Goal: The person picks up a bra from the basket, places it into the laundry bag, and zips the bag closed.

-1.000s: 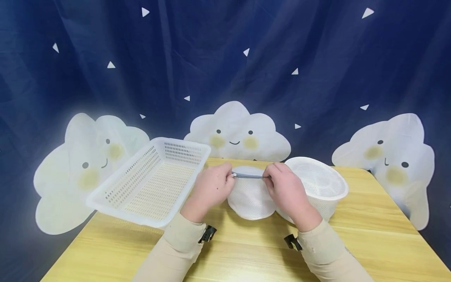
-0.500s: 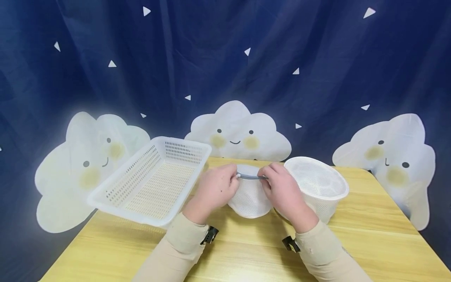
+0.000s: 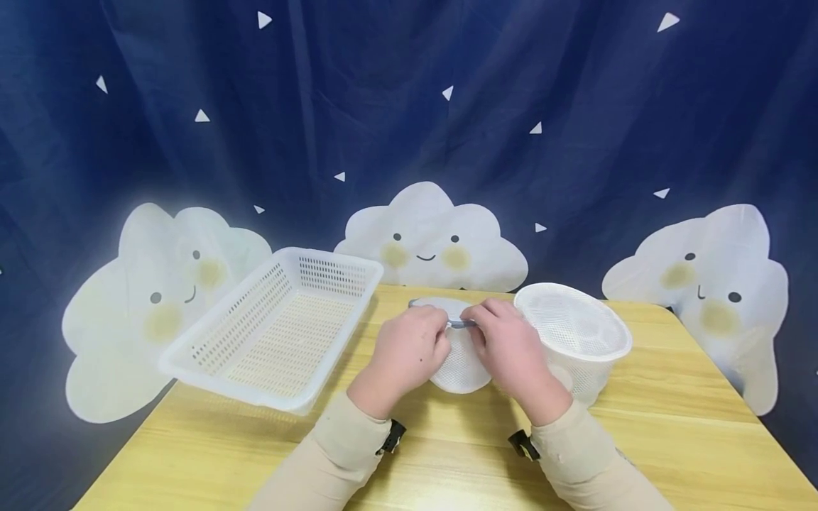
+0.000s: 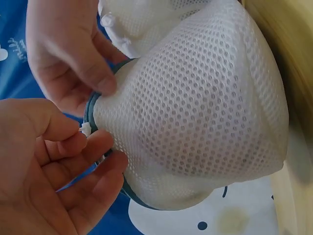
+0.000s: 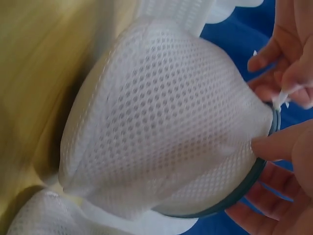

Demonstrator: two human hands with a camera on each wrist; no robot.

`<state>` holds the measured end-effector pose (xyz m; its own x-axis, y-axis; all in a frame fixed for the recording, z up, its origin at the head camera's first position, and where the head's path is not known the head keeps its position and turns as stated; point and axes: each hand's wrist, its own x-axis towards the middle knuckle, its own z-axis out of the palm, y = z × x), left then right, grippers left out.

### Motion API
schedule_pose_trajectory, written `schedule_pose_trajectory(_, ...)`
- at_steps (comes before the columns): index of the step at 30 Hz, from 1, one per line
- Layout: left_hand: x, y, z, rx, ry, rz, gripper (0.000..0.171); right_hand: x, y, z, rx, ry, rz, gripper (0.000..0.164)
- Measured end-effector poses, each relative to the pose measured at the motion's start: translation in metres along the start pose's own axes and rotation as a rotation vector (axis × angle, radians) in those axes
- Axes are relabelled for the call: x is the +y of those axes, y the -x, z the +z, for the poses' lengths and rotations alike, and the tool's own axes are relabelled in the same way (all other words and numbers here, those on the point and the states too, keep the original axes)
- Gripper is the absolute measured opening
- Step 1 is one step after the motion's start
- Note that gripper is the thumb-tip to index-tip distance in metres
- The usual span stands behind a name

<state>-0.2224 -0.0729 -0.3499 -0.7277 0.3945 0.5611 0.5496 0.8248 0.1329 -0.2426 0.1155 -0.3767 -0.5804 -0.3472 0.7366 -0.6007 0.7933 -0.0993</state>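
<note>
A white mesh laundry bag (image 3: 461, 369) with a blue-grey zipper (image 5: 247, 186) stands on the table between both hands. My left hand (image 3: 412, 348) pinches the small white zipper pull (image 4: 86, 129), with its other fingers near the zipper edge. Just across from it, my right hand (image 3: 508, 341) grips the zippered edge between thumb and fingers. The mesh bulges into a rounded cone shape in both wrist views; whether anything lies inside cannot be made out. Part of the zipper is hidden behind the left hand in the head view.
A larger round white mesh bag (image 3: 591, 362) stands right beside the right hand. To the left, a white perforated plastic basket (image 3: 224, 392) sits at the table's left edge. The wooden table (image 3: 447, 475) ends at a blue curtain (image 3: 409, 121).
The left hand has moved rightward along the zipper with the pull, closer to the right hand. A length of zipper now shows behind the left hand. The right hand has shifted slightly left.
</note>
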Motion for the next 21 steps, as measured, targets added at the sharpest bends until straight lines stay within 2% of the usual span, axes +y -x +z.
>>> schedule_pose_trajectory(11, 0.0005, 0.0015, 0.0067, 0.042, 0.029, 0.004, 0.026, -0.0055, -0.0003, 0.003, 0.078, -0.037, -0.125, 0.019)
schedule_pose_trajectory(21, -0.0048, -0.0005, 0.0061, 0.009, 0.058, -0.033, 0.018, 0.0017, -0.0033, 0.0013, 0.098, -0.091, -0.169, 0.019)
